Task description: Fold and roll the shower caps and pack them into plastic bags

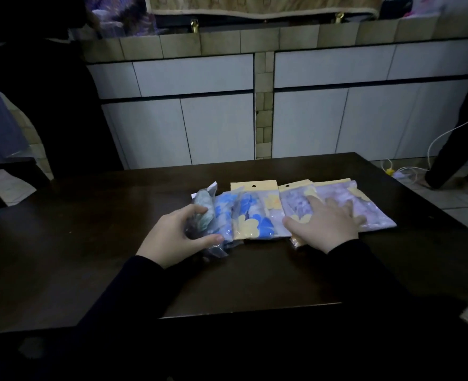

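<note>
Several plastic bags with shower caps inside lie in a row on the dark table (90, 243). At the left end is a bag with a greenish rolled cap (206, 207); my left hand (178, 235) grips it, thumb and fingers curled around it. Beside it lie a blue-patterned bag (224, 213) and a blue-and-yellow flowered bag with a yellow header card (255, 213). On the right lie pale purple bags (373, 207). My right hand (326, 221) rests flat on them with fingers spread.
White cabinet doors (216, 125) and a tiled counter stand beyond the table. A person in dark clothes stands at the far left (48, 105), another at the right edge (464, 138). White cables (403, 171) lie on the floor. A chair (4, 180) is at left.
</note>
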The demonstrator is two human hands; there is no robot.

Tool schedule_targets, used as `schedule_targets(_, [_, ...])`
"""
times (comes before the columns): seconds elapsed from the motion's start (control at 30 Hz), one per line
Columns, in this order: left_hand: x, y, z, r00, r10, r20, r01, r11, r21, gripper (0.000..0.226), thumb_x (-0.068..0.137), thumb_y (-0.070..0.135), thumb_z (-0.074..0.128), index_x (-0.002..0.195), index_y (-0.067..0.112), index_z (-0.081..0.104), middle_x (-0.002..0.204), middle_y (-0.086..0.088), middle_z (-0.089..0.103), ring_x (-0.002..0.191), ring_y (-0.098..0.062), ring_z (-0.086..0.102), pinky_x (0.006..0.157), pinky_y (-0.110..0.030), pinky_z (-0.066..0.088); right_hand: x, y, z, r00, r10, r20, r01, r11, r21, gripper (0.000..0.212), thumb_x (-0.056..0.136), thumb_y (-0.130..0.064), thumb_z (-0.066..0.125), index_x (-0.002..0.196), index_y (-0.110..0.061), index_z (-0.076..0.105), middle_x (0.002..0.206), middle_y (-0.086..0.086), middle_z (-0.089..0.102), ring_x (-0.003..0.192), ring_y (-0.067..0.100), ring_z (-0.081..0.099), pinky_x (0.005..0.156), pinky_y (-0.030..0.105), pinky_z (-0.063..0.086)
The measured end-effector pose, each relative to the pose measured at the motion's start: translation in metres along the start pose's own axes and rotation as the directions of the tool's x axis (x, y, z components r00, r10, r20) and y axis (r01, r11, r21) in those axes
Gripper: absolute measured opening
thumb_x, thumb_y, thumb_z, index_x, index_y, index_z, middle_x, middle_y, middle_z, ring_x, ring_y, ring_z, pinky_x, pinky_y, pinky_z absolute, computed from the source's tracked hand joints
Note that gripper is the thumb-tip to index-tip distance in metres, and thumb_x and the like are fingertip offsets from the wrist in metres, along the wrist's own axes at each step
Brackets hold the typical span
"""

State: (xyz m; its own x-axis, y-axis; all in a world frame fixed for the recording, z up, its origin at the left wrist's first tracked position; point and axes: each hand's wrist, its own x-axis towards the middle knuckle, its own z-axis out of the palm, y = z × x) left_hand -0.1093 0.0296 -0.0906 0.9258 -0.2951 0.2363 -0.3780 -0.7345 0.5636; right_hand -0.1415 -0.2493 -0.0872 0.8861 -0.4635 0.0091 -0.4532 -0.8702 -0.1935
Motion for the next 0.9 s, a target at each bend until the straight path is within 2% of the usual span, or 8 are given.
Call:
schedule_targets(0.2, [0.006, -0.010, -0.003, 0.998, -0.040, -0.049, 0.041, 0.999, 0.007, 0.070, 0.061, 0.063, 0.076, 0.121, 0.035, 0.053, 0.126, 0.006, 0.058, 0.103, -0.004, 0.052, 0.082, -0.021, 0.042, 0.012, -0.031, 0.009, 0.996, -0.091, -0.005, 0.091, 0.996, 0.000, 0.076, 0.081, -0.068, 0.042, 0.146, -0.033, 0.026, 0.148, 0.007, 0.035, 0.138, 0.040, 0.021, 0.107, 0.060, 0.019])
schedule_targets(0.47, [0.026, -0.027, -0.014, 0.993, -0.118, -0.021, 0.118, 0.992, 0.039, 0.074, 0.070, 0.057, 0.073, 0.133, 0.028, 0.047, 0.136, -0.001, 0.054, 0.119, -0.015, 0.052, 0.089, -0.024, 0.043, 0.029, -0.067, 0.020, 0.990, -0.139, -0.024, 0.138, 0.990, -0.035, 0.072, 0.082, -0.066, 0.042, 0.143, -0.030, 0.032, 0.141, 0.010, 0.041, 0.131, 0.040, 0.029, 0.103, 0.059, 0.024])
schedule_targets(0.6, [0.028, -0.036, -0.017, 0.994, -0.113, -0.010, 0.113, 0.993, 0.045, 0.090, 0.060, 0.074, 0.063, 0.136, 0.030, 0.042, 0.137, -0.002, 0.052, 0.122, -0.016, 0.049, 0.098, -0.031, 0.044, 0.034, -0.071, 0.023, 0.983, -0.171, -0.064, 0.166, 0.983, -0.073, 0.074, 0.083, -0.069, 0.039, 0.145, -0.030, 0.031, 0.148, 0.008, 0.034, 0.131, 0.037, 0.030, 0.102, 0.057, 0.026])
schedule_targets(0.67, [0.027, -0.041, -0.019, 0.995, -0.093, -0.024, 0.093, 0.995, 0.018, 0.094, 0.059, 0.077, 0.062, 0.139, 0.033, 0.039, 0.141, 0.001, 0.048, 0.128, -0.015, 0.045, 0.103, -0.032, 0.041, 0.036, -0.068, 0.022, 0.982, -0.176, -0.071, 0.171, 0.983, -0.064, 0.075, 0.084, -0.072, 0.035, 0.146, -0.032, 0.029, 0.152, 0.007, 0.028, 0.135, 0.036, 0.028, 0.105, 0.059, 0.022])
schedule_targets(0.77, [0.025, -0.043, -0.019, 0.999, -0.034, -0.040, 0.034, 0.999, -0.004, 0.080, 0.073, 0.057, 0.071, 0.141, 0.029, 0.041, 0.152, 0.006, 0.034, 0.137, -0.011, 0.034, 0.108, -0.024, 0.030, 0.029, -0.065, 0.013, 0.971, -0.214, -0.104, 0.213, 0.977, -0.017, 0.073, 0.086, -0.074, 0.030, 0.147, -0.034, 0.028, 0.154, 0.006, 0.027, 0.140, 0.034, 0.022, 0.107, 0.060, 0.019])
schedule_targets(0.83, [0.023, -0.043, -0.022, 0.997, 0.018, -0.071, -0.019, 1.000, -0.020, 0.073, 0.076, 0.049, 0.072, 0.140, 0.026, 0.044, 0.151, 0.007, 0.037, 0.136, -0.008, 0.035, 0.110, -0.024, 0.030, 0.026, -0.053, -0.001, 0.951, -0.246, -0.187, 0.258, 0.965, 0.044, 0.070, 0.086, -0.072, 0.031, 0.145, -0.033, 0.033, 0.151, 0.004, 0.033, 0.139, 0.030, 0.024, 0.106, 0.057, 0.024])
schedule_targets(0.9, [0.020, -0.042, -0.031, 0.993, 0.030, -0.115, -0.035, 0.998, -0.043, 0.070, 0.077, 0.048, 0.070, 0.139, 0.024, 0.046, 0.144, 0.009, 0.043, 0.131, -0.006, 0.039, 0.108, -0.024, 0.032, 0.024, -0.030, -0.020, 0.932, -0.210, -0.296, 0.252, 0.961, 0.112, 0.067, 0.087, -0.070, 0.034, 0.143, -0.033, 0.039, 0.152, 0.001, 0.034, 0.139, 0.027, 0.028, 0.106, 0.057, 0.024])
